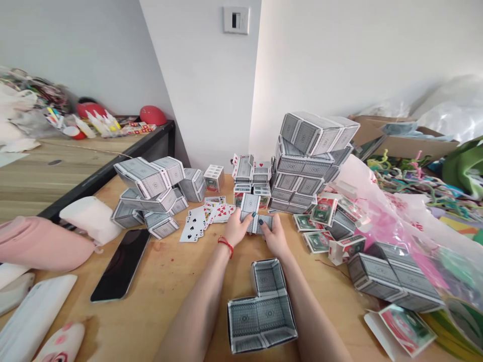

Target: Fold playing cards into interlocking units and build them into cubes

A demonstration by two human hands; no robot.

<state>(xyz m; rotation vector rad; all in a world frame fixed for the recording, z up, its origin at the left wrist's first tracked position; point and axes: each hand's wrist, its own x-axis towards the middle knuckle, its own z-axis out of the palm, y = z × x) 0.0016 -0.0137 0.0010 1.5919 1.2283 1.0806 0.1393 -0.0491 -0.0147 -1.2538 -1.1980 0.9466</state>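
Observation:
Both of my hands hold grey-backed playing cards [250, 203] above the middle of the wooden table. My left hand [238, 227], with a red string round the wrist, grips the upright card with its thumb on the face toward me. My right hand [277, 235] pinches the right end of the cards, thumb also in front. How the cards join is partly hidden by the fingers. Between my forearms stands an L-shaped open box made of cards [260, 317]. Loose face-up cards [194, 226] lie left of my left hand.
Card-built blocks are stacked at the left [151, 183] and in a tall pile [302, 166] at the right. Red-green card packs [320, 211] lie beside it. A black phone [121, 265] rests at the left, a pink pouch [41, 244] near it, and plastic bags [392, 201] at the right.

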